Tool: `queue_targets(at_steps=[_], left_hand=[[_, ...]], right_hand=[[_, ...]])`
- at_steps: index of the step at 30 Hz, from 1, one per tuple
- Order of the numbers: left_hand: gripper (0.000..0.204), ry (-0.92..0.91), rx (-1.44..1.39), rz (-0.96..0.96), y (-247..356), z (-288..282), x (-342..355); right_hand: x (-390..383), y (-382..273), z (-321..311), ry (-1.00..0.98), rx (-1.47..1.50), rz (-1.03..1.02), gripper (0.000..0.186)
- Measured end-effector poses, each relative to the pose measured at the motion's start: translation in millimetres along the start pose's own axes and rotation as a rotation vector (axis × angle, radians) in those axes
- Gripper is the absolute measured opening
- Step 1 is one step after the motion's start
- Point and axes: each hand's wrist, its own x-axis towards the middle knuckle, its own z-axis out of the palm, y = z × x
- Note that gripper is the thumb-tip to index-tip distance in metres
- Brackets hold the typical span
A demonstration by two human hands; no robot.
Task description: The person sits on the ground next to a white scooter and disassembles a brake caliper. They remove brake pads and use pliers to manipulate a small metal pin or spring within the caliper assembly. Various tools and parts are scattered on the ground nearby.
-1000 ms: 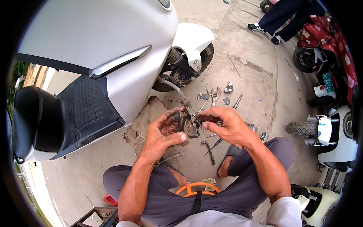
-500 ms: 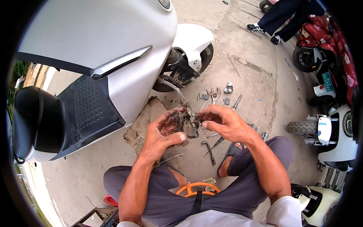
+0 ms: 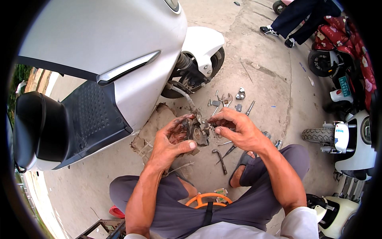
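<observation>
In my left hand (image 3: 169, 141) is a dirty metal brake caliper (image 3: 198, 134), the fingers behind it and the thumb along its near side. A grey hose (image 3: 184, 94) runs from the caliper up to the front of the white scooter (image 3: 151, 36). Just right of the caliper, my right hand (image 3: 240, 129) has its fingers curled toward the thumb. Whatever those fingertips hold is too small and dark to make out. Beyond my hands lie an adjustable wrench (image 3: 227, 99), a small brake pad (image 3: 238, 107) and a metal clamp-like part (image 3: 240, 94).
A bent wrench (image 3: 219, 161) and a screwdriver (image 3: 250, 107) lie on the concrete floor near my sandalled feet. Cardboard (image 3: 140, 137) sits beneath the caliper. An orange ring-shaped frame (image 3: 207, 195) is between my legs. Parked scooters (image 3: 354, 143) line the right; a person (image 3: 296, 20) stands at the far right.
My right hand has drawn slightly to the right, opening a small gap from the caliper. The left hand keeps the caliper in nearly the same place.
</observation>
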Motion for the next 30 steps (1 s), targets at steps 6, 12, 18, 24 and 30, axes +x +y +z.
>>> queue_targets(at_steps=[6,12,18,24,30], left_hand=[[0.085,0.033,-0.009,-0.014,-3.0,1.5,0.0],[0.086,0.045,-0.018,-0.005,-2.6,0.2,-1.4],[0.085,0.029,-0.017,0.013,-6.9,-1.8,0.4],[0.084,0.021,-0.022,0.016,-2.2,0.5,-1.0],[0.081,0.023,-0.015,0.013,-3.6,-1.5,-0.8]], right_hand=[[2.0,-10.1,-12.9,0.051,0.368,0.411,0.025],[2.1,-6.4,-20.5,0.153,0.834,0.476,0.023],[-0.6,3.9,-24.1,0.202,0.934,0.46,0.016],[1.4,4.3,-25.0,0.268,0.957,0.442,0.021],[3.1,-1.1,-26.1,0.274,0.953,0.368,0.027]])
